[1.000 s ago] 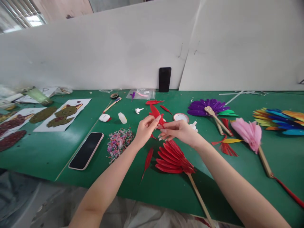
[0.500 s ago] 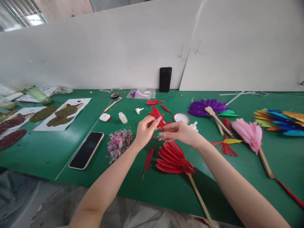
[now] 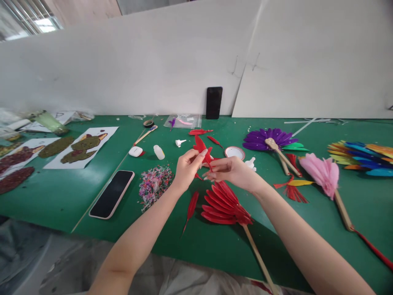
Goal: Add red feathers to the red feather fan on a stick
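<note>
Above the middle of the table, my left hand point(image 3: 189, 167) pinches a red feather point(image 3: 201, 146) between thumb and fingers. My right hand point(image 3: 231, 171) meets it from the other side, its fingertips closed on the lower part of the same feather. Just below the hands lies a red feather fan point(image 3: 223, 207) on a wooden stick point(image 3: 258, 255), its feathers spread toward the upper left. A loose red feather point(image 3: 192, 208) rests to the left of that fan. Other red feathers lie partly hidden behind my hands.
A heap of coloured bits point(image 3: 154, 184) and a phone point(image 3: 113, 194) lie to the left. Behind are a small white bottle point(image 3: 159, 152), a round lid point(image 3: 235, 153) and an upright phone point(image 3: 214, 102). Purple point(image 3: 256, 139) and pink point(image 3: 322, 172) feather fans lie on the right.
Both hands stay almost in place on the red feather. Only the fingers of my right hand have shifted slightly; the things on the table have not moved.
</note>
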Demonstrator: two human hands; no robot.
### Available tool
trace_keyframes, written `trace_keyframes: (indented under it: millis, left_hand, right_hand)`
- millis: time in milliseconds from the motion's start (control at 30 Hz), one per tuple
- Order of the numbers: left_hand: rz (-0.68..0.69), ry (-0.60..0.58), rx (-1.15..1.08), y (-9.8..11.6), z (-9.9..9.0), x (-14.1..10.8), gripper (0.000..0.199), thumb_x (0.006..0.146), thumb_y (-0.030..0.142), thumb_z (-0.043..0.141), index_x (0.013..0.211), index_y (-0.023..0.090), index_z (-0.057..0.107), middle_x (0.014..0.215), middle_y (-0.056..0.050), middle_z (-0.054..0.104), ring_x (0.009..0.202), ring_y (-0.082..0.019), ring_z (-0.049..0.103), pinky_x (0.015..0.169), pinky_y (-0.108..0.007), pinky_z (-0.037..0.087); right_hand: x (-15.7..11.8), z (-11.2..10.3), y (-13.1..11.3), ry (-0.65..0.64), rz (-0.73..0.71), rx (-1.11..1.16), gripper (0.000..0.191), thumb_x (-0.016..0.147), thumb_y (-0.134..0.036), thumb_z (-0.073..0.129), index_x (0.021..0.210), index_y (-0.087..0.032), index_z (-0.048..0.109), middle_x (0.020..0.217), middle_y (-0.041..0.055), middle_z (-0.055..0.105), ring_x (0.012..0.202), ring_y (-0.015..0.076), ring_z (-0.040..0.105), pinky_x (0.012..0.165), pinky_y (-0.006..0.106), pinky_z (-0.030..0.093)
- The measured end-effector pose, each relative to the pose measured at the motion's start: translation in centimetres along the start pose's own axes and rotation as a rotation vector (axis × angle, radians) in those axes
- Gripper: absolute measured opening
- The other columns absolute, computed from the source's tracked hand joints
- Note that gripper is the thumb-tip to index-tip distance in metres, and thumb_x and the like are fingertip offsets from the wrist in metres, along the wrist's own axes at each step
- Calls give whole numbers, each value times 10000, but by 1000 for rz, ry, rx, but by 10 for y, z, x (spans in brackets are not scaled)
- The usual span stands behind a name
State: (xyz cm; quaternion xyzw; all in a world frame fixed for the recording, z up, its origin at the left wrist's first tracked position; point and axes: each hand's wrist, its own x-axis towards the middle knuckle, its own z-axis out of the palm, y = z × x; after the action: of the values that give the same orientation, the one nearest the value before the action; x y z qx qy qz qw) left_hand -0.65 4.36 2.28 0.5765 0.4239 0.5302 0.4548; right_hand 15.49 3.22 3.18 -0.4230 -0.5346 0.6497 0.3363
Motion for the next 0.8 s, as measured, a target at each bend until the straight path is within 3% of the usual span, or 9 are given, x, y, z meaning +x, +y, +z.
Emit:
trace_keyframes:
  millis: [100, 300, 600, 800]
  left_hand:
    - [-24, 21, -34, 0, 0, 1, 381, 794, 405, 587, 542, 169, 424, 443, 74, 336, 397, -40, 282, 419, -220, 229]
    - [-37, 9, -69, 2, 1, 0, 379, 788, 394, 599, 538, 165, 431, 440, 73, 337, 394, -36, 283, 410, -218, 212]
    - [-32, 58, -149, -1, -1, 2, 370, 782, 375, 615, 538, 161, 439, 440, 76, 315, 393, -32, 273, 411, -216, 196]
    - [-27, 116, -313, 0, -8, 8, 413, 778, 380, 623, 522, 165, 381, 413, 84, 293, 367, -29, 262, 403, -208, 195]
  right_hand:
    - [-1, 1, -3, 8, 11, -70, 354, 560, -226, 793, 895, -155, 704, 749, 47, 732, 768, 209, 701, 728, 327, 573]
    - [-1, 8, -4, 47, 3, -57, 247, 665, -368, 731, 704, -136, 658, 617, 46, 701, 560, 158, 684, 503, 229, 544]
    - [-1, 7, -5, 71, -28, 17, 192, 602, -271, 769, 687, -138, 660, 611, 18, 693, 619, 163, 698, 583, 238, 554]
    - [-3, 5, -5, 27, -38, -38, 242, 624, -343, 762, 694, -129, 672, 637, 38, 700, 606, 167, 694, 607, 267, 565]
